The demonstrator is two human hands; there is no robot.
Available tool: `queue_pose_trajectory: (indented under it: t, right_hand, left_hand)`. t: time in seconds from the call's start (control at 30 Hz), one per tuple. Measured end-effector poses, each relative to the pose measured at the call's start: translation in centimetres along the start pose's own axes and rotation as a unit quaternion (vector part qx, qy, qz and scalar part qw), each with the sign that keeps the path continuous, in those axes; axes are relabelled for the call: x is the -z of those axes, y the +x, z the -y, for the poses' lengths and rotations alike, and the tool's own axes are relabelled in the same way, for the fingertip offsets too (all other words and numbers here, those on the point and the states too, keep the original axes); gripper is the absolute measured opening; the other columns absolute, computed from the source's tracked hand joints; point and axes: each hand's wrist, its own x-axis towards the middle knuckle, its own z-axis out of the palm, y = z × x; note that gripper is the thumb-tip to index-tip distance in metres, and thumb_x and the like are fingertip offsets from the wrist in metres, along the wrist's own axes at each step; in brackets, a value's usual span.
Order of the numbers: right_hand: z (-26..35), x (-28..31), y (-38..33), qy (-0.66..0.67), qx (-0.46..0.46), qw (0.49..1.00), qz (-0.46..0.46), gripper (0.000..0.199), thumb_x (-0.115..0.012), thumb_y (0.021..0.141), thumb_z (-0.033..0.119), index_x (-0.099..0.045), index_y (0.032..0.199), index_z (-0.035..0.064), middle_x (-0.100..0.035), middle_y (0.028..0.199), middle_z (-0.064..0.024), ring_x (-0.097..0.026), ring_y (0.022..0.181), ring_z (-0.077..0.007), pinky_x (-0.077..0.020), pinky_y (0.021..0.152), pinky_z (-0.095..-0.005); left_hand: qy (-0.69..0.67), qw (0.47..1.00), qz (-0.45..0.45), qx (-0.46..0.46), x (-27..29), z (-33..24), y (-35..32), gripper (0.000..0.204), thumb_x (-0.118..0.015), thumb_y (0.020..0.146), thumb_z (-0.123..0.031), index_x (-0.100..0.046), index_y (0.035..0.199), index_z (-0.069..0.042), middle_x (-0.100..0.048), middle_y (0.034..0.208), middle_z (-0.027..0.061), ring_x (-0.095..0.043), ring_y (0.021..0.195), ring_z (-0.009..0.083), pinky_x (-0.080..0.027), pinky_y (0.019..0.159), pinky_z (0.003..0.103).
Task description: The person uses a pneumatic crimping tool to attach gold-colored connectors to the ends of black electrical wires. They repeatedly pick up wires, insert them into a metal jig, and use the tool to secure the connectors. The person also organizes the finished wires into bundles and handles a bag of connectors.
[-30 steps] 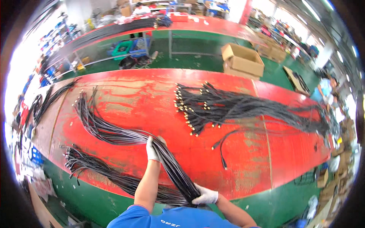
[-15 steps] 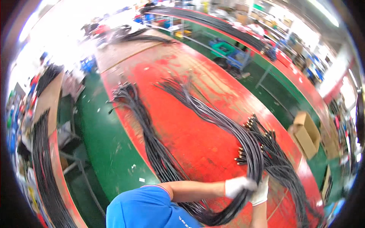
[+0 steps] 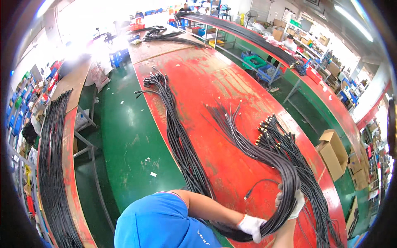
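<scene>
A thick bundle of black cables (image 3: 264,157) curves across the red table toward me. My right hand (image 3: 298,203), in a white glove, is wrapped round the bend, fingertips showing on its inner side. Lower down, my left hand (image 3: 251,227), also gloved, is closed on the same bundle near the table's front. The loose far ends of this bundle spread on the tabletop. Close on its right lies a second cable bundle (image 3: 306,169) with brass-coloured tips (image 3: 264,132). A third cable bundle (image 3: 175,128) runs along the table's left edge.
The long red table (image 3: 194,87) has worn patches. More cables lie on a left side table (image 3: 70,182) and on a far right bench (image 3: 244,35). An open cardboard box (image 3: 333,155) stands right of the table. Green floor (image 3: 128,136) runs along the left.
My hands have moved apart along the bundle, the left one nearer me and the right one further right. The bundle's far ends have slid nearer and rightward. The view has shifted too.
</scene>
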Motion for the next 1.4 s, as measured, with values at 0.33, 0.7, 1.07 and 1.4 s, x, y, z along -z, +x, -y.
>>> queue_pose_trajectory:
  t: [0.33, 0.7, 1.07, 1.4]
  right_hand:
    - [5.5, 2.3, -7.2, -0.032, 0.136, 0.986, -0.093, 0.056, -0.066, 0.091, 0.043, -0.064, 0.125, -0.0011, -0.072, 0.1, -0.0079, -0.066, 0.07, -0.0174, -0.0554, 0.059, -0.0291]
    - [-4.7, 14.0, -19.5, -0.054, -0.061, 0.989, -0.122, 0.06, -0.084, 0.075, 0.013, -0.06, 0.127, -0.005, -0.072, 0.099, -0.0134, -0.071, 0.086, -0.0269, -0.0587, 0.079, -0.0424]
    - [-7.1, 15.0, -24.5, -0.034, 0.042, 0.995, 0.078, 0.118, -0.081, 0.07, 0.009, -0.009, 0.164, 0.0018, -0.032, 0.162, -0.0112, -0.026, 0.148, -0.017, -0.023, 0.124, -0.0351]
    - [-7.3, 29.5, -33.6, -0.418, 0.059, 0.906, -0.014, 0.1, -0.079, 0.074, 0.011, -0.03, 0.161, 0.0069, -0.063, 0.141, -0.0156, -0.062, 0.126, -0.0289, -0.048, 0.108, -0.0409]
  left_hand:
    - [0.131, 0.991, 0.026, 0.008, 0.4, -3.2, 4.0, 0.084, -0.077, 0.078, -0.031, -0.038, 0.146, -0.001, -0.058, 0.11, 0.0063, -0.056, 0.104, 0.0176, -0.046, 0.09, 0.034]
    - [-0.527, 0.85, -0.025, -0.003, 2.9, -0.7, 15.5, 0.092, -0.045, 0.084, -0.09, -0.067, 0.126, -0.011, -0.071, 0.117, 0.0138, -0.064, 0.11, 0.0339, -0.049, 0.1, 0.054]
    - [-0.288, 0.929, -0.188, -0.135, 21.4, 9.2, 20.1, 0.103, -0.069, 0.09, -0.062, -0.034, 0.148, 0.015, -0.039, 0.158, 0.0292, -0.041, 0.141, 0.0507, -0.011, 0.127, 0.064]
    - [-0.1, 0.987, -0.052, -0.117, -12.6, -3.3, 35.2, 0.044, -0.062, 0.1, -0.025, -0.051, 0.135, 0.0, -0.06, 0.109, 0.01, -0.06, 0.094, 0.017, -0.055, 0.08, 0.032]
